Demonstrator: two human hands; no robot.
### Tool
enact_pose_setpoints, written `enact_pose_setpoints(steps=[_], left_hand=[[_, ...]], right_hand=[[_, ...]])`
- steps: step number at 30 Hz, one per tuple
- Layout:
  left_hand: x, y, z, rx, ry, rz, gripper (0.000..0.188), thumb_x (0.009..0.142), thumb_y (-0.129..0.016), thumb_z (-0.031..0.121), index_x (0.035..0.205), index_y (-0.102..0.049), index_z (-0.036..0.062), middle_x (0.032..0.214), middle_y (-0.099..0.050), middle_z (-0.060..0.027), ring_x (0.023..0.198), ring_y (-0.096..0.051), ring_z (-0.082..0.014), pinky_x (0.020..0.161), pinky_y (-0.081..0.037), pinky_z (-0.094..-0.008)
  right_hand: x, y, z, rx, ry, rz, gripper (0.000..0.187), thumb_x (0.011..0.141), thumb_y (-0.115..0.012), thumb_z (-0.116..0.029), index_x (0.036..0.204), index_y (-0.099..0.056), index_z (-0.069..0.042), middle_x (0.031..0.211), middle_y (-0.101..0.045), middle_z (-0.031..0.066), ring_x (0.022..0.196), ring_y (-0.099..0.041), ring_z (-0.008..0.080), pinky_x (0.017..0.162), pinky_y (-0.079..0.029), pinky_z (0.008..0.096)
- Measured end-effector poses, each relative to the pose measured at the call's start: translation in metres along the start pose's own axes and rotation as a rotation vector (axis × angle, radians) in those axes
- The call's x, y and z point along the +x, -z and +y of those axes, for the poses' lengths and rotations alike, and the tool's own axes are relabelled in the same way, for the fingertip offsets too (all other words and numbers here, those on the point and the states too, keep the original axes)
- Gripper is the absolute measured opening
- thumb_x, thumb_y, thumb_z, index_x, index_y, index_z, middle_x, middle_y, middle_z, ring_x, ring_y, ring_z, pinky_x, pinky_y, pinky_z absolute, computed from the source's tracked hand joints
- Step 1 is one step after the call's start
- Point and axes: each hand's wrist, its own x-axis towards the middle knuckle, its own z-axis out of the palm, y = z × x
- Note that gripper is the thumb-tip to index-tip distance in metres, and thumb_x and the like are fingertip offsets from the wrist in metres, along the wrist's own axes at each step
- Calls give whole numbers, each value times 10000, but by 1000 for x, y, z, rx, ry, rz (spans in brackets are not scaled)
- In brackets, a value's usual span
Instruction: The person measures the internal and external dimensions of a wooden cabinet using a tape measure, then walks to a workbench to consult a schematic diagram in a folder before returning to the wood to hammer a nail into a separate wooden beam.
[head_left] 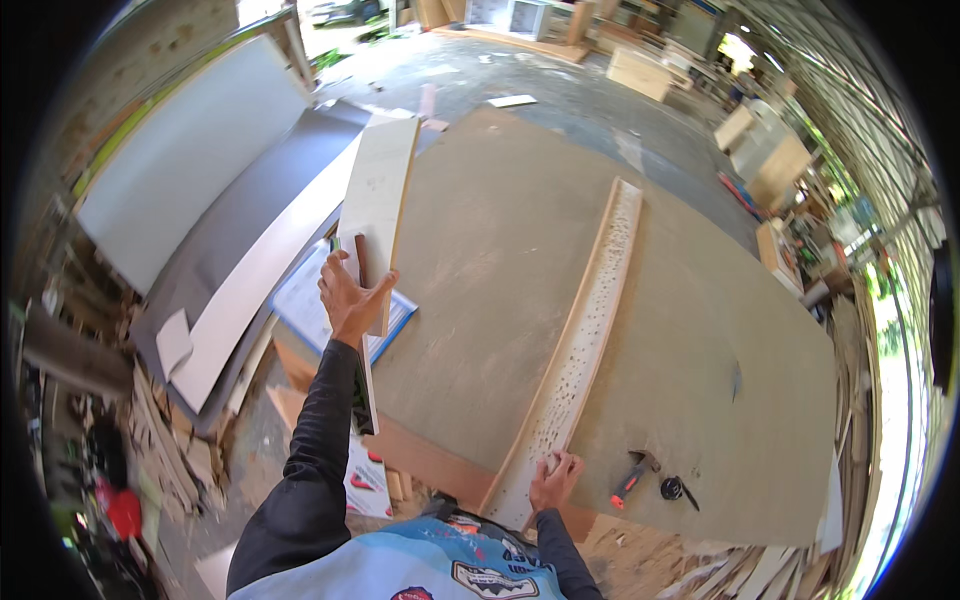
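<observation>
My left hand (350, 300) spans a pale narrow board (375, 190), its thumb at the right edge and its fingers towards the left edge. Beside those fingers a short brown piece (361, 258) stands out against the board. A long strip (570, 370) with a speckled face lies lengthwise over the large brown sheet (470, 230). At the strip's near end is my right hand (556, 480), its fingers curled over the right edge. To the right of that hand lie a hammer (632, 478) with an orange-tipped handle and a small black round object (672, 488).
Under the left hand is a blue-edged white sheet (300, 295). Further left lie a long pale strip (265, 255) and a dark grey sheet (210, 240), with a large white panel (195, 150) leaning behind. Scrap wood (165, 440) lies at lower left, more along the right side.
</observation>
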Motion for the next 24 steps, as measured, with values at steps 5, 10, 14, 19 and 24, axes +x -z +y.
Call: enact_pose_setpoints(steps=[5,10,14,19,24], left_hand=[[-125,60,-62,161,115,102,887,657,-856,505,1285,-414,60,1278,-473,-178,1235,-427,-394,1046,-349,-515],[-277,121,-131,256,358,265,881,646,-857,527,1268,-439,64,1263,-471,-168,1255,-410,-384,1061,-318,-514],[-405,160,-186,339,662,364,925,639,-844,584,1285,-432,66,1270,-513,-202,1240,-451,-410,1043,-346,-534],[-543,202,-236,537,1124,298,1053,607,-844,638,1372,-399,67,1283,-510,-292,1240,-480,-471,1008,-382,-598],[-602,209,-284,603,1452,169,1170,606,-834,662,1477,-325,69,1330,-478,-316,1236,-491,-483,995,-392,-630]], right_hand=[[5,3,2,-81,100,-5,285,831,-667,-174,1073,-564,-65,1121,-476,162,1061,-531,369,902,-437,489],[6,-5,14,-133,106,-41,308,849,-675,-220,1108,-560,-99,1143,-479,143,1077,-544,343,862,-437,492],[6,-7,17,-161,125,-61,319,862,-676,-233,1131,-557,-109,1157,-479,135,1078,-548,343,844,-433,493],[4,-8,24,-188,202,-27,321,860,-683,-198,1137,-561,-92,1178,-475,133,1084,-545,336,849,-447,495],[-18,3,17,-192,276,-67,383,864,-671,-207,1199,-561,-58,1258,-452,141,1200,-483,332,971,-402,489]])
